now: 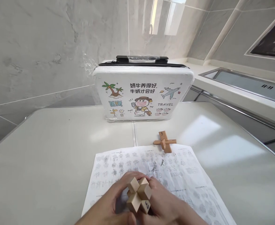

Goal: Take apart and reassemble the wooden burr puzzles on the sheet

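Note:
Between my two hands is a light wooden burr puzzle [138, 194] made of interlocked square pieces, one marked with a black number. My left hand [118, 197] curls around it from the left, with the thumb low in front. From the right, my right hand [163, 198] is closed against the puzzle, its fingers partly hidden behind and below it. Beneath both hands lies a printed instruction sheet [191, 181] with rows of grey drawings. A second, browner wooden puzzle [165, 141], cross-shaped and marked with a black number, rests at the sheet's far edge.
A white cartoon-printed case [118, 75] with a black handle, wrapped in clear plastic, stands at the back of the white table [46, 150]. Behind it rises a grey tiled wall [46, 47]. To the right runs a counter with a glass-topped panel [245, 84].

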